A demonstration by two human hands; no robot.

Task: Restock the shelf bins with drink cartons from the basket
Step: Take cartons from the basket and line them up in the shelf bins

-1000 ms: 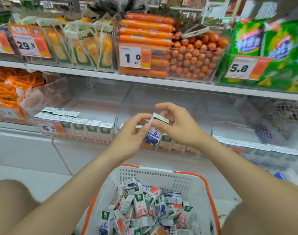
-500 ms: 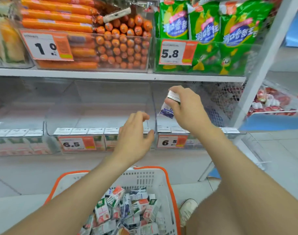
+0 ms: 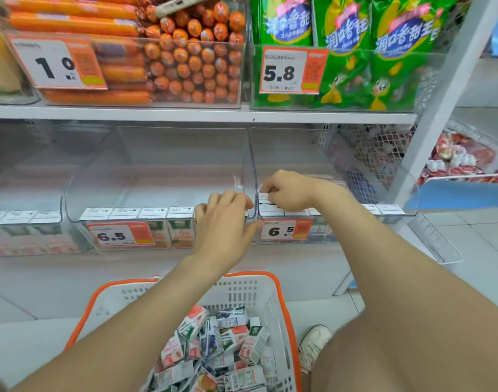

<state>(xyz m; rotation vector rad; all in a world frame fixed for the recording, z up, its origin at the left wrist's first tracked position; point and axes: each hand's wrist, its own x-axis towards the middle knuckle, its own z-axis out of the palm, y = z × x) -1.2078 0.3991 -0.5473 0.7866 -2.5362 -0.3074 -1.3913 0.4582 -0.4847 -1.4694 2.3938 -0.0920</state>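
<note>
The right hand (image 3: 290,190) pinches a small white-topped drink carton (image 3: 265,194) in curled fingers, low inside the right clear plastic shelf bin (image 3: 363,176). The left hand (image 3: 223,224) bends over the middle clear bin (image 3: 72,199); its grip cannot be told. Both orange price tags (image 3: 120,235) read 6.5. Loose cartons (image 3: 213,349) fill the white orange-rimmed basket (image 3: 281,306).

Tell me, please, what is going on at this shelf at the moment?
A person is restocking drink cartons. The right hand pinches one carton and sets it in the right-hand clear bin, behind the front row there. The left hand rests at the front rim of the neighbouring bin and holds nothing that shows. The basket below holds a heap of loose cartons not yet shelved.
</note>
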